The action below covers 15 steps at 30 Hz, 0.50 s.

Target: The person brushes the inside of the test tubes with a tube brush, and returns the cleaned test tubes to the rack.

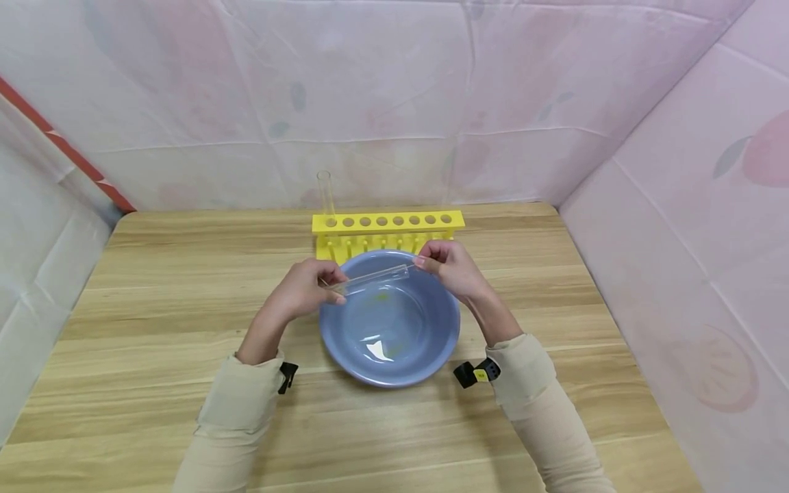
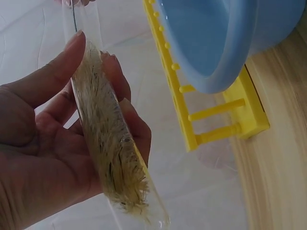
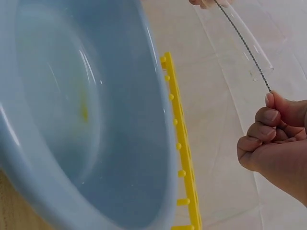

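A clear test tube (image 1: 376, 275) lies tilted across the air over the blue basin (image 1: 394, 375), with my left hand (image 1: 305, 287) gripping its closed end between thumb and fingers. Inside the tube sits the bristle head of a test tube brush (image 2: 108, 139), pale and frayed. Its twisted wire handle (image 3: 247, 47) comes out of the tube's open end. My right hand (image 1: 453, 268) pinches that wire between thumb and forefinger. Shallow water (image 1: 382, 322) with a yellowish reflection lies in the basin.
Behind the basin stands a yellow test tube rack (image 1: 388, 220) with a row of holes and pegs. One upright test tube (image 1: 327, 198) is in its left end hole. The wooden table (image 1: 185, 329) meets fabric-covered walls (image 1: 370, 89) at the back and sides.
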### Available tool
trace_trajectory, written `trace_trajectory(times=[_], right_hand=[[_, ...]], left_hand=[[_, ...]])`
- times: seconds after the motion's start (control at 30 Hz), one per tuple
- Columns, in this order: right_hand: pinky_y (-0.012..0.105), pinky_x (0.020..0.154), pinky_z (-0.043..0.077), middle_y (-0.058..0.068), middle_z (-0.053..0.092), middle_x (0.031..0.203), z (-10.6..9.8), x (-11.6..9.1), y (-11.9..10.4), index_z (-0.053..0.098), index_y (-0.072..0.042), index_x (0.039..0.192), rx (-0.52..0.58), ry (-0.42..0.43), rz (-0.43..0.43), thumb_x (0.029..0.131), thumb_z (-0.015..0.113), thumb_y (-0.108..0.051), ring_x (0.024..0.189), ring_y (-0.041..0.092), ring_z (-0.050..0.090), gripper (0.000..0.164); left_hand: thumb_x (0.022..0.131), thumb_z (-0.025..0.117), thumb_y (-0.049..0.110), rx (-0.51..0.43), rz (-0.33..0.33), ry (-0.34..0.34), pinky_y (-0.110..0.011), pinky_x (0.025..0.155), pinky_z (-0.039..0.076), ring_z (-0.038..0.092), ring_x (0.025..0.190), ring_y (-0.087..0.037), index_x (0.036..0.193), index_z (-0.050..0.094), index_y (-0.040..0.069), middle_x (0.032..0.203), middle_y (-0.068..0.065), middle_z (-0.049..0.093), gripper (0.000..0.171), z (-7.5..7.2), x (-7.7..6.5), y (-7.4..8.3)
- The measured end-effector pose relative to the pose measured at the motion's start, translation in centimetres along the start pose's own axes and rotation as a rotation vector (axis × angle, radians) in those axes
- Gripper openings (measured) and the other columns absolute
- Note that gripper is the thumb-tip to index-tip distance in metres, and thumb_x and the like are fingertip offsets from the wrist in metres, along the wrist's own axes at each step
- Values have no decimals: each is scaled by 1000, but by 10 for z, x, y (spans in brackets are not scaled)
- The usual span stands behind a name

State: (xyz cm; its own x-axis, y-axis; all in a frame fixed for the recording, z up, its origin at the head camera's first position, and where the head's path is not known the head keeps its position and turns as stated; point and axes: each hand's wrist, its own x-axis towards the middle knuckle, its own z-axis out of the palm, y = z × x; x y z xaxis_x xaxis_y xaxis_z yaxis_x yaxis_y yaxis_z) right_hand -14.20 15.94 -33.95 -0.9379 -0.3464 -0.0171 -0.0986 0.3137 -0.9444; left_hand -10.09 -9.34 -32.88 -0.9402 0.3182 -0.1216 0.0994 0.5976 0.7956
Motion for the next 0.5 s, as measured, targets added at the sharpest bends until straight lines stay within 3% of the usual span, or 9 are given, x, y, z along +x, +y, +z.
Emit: trace_trajectory(times=[0.1,0.27,0.5], right_hand=[[23,54,34,8,52,65,0,1,1,55,9,74,7,1,26,87,55,4,60,18,43,14],[24,54,34,6,49,62,0,2,-1,54,5,70,51,2,137,87,55,3,61,19,42,17],[23,53,30,2,42,55,-1,2,-5,51,0,59,208,-43,237,86,51,8,55,13,37,28]], left_hand=[[72,73,0,6,0,-9,-35,72,43,52,78,-23,89,65,-2,82,-9,60,19,0,0,-2],[72,73,-1,26,0,0,-36,73,46,56,78,-24,89,65,-1,83,-10,62,18,2,-1,-2],[71,73,-3,80,-23,34,-36,71,48,59,78,-25,86,65,2,82,-9,62,18,4,-2,1]])
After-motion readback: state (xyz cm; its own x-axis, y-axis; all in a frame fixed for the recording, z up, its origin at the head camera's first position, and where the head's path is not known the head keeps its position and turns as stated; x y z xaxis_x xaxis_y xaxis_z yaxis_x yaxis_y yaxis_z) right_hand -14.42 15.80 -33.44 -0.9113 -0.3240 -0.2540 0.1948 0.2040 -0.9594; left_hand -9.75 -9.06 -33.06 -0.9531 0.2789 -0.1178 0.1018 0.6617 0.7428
